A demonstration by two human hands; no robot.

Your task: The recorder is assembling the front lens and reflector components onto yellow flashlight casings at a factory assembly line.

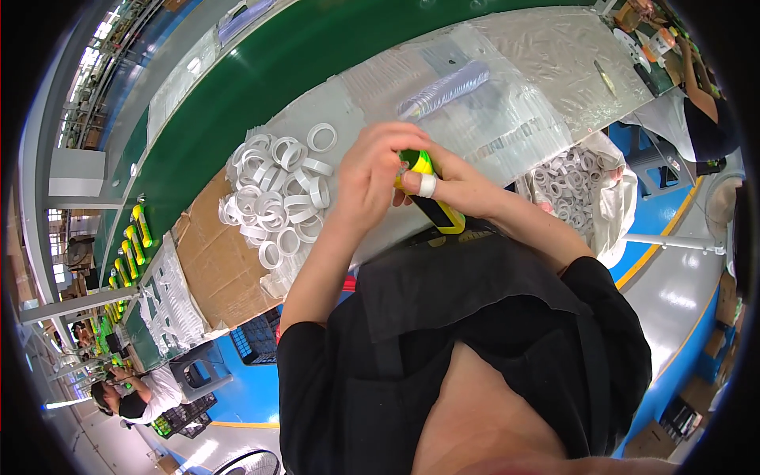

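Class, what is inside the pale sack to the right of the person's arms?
The sack holds many small pale rings, heaped loosely. Only the upper ones show; whatever lies beneath them is covered.

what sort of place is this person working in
Probably a factory assembly line: there is a long green surface that looks like a conveyor, a row of yellow-and-black items along it, and a big heap of loose white rings nearby.
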